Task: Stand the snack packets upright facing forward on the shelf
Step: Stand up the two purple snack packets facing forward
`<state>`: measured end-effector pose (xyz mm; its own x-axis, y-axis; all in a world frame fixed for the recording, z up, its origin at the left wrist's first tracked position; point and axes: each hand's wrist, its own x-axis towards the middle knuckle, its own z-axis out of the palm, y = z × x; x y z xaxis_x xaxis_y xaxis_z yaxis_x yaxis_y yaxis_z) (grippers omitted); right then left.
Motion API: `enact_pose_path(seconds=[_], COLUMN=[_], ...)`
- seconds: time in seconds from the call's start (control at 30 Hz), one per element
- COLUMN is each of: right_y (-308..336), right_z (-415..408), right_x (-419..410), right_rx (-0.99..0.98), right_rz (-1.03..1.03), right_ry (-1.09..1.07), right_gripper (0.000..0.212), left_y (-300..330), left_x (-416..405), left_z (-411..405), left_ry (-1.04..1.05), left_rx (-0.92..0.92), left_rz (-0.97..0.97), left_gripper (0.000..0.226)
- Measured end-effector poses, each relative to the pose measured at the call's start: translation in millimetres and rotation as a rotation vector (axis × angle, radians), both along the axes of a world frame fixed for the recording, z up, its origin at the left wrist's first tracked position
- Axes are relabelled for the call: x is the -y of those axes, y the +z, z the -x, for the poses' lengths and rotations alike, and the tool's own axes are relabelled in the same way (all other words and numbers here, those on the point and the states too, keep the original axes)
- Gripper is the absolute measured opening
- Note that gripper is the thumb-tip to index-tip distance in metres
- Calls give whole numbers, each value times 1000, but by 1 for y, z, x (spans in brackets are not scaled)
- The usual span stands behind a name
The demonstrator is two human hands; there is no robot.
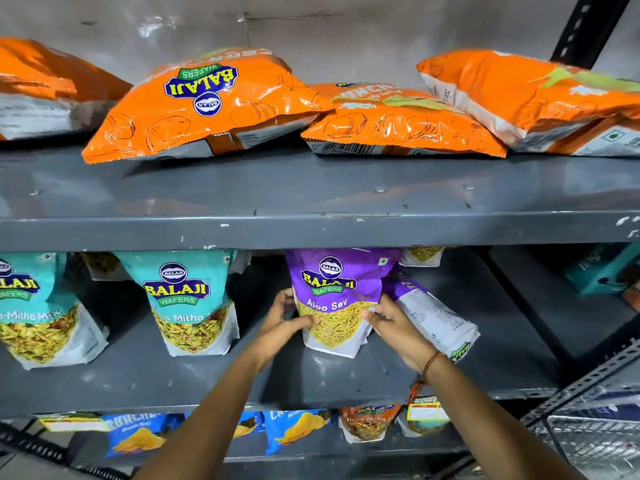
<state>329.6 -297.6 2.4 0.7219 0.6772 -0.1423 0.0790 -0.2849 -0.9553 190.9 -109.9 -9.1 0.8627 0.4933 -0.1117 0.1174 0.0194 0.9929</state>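
A purple Aloo Sev packet [337,296] stands upright and faces forward on the middle shelf [207,382]. My left hand [282,323] grips its lower left edge and my right hand [398,327] holds its lower right edge. A second purple packet [429,313] lies tilted on its back just right of it, partly behind my right hand. Two teal Mitha Mix packets [188,303] [34,310] stand upright to the left. On the top shelf [311,199], several orange wafer packets [204,105] lie flat.
Blue and orange packets [298,429] stand on the shelf below. A teal box [602,271] sits at the far right of the middle shelf. A black upright post [585,26] rises at top right, and a perforated metal rail [585,382] angles across the lower right.
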Motion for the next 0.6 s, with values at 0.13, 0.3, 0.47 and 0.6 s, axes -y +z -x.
enact_pose_path(seconds=[0.13, 0.3, 0.47, 0.6], right_y=[-3, 15, 38, 41], right_z=[-5, 6, 7, -6], right_x=[-3, 5, 40, 81], right_rx=[-25, -32, 55, 143], right_rz=[29, -57, -147, -133], right_ry=[0, 25, -180, -458], right_gripper=[29, 40, 38, 30], left_y=[-4, 5, 19, 15], left_x=[13, 37, 106, 161], left_z=[7, 21, 34, 19], left_ry=[121, 296, 530, 228], left_rx=[47, 32, 106, 5], left_rz=[-47, -123, -71, 0], left_gripper=[69, 82, 37, 11])
